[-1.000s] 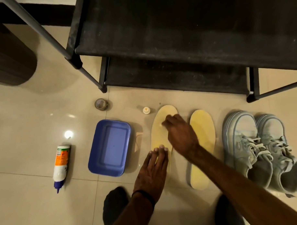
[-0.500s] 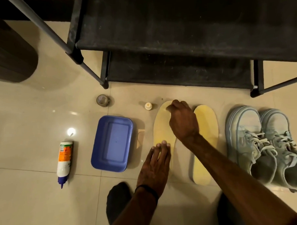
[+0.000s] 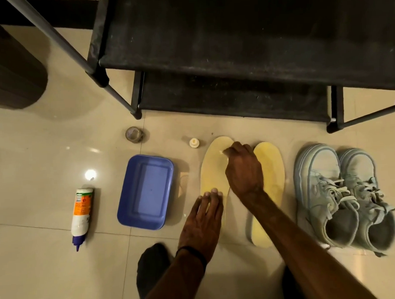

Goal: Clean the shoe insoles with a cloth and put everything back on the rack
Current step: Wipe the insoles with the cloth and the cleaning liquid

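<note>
Glossy beige floor tiles (image 3: 35, 155) are seen below a black shoe rack (image 3: 233, 47), its shelves bare. Far left of the hands, a cleaner bottle (image 3: 81, 215) is laid on its side; nearer, a blue tub (image 3: 146, 191) is set just left of the left hand (image 3: 201, 225), with a tape roll (image 3: 134, 134) and a small cap (image 3: 194, 142) beyond it. The left hand is laid flat, fingers straight, pinning the heel half of the left insole (image 3: 212, 171). The right hand (image 3: 243, 168) is curled over that insole's toe, a scrap of pale cloth (image 3: 224, 152) apparently pinched in it. Compared with a second ago, this hand has been carried from mid-insole to the toe end, so the wiping stroke is judged nearly spent. Under the right forearm lies the right insole (image 3: 270, 169), seemingly not yet wiped. Right of both hands, grey sneakers (image 3: 346, 195) are parked side by side, awaiting return to the rack.
</note>
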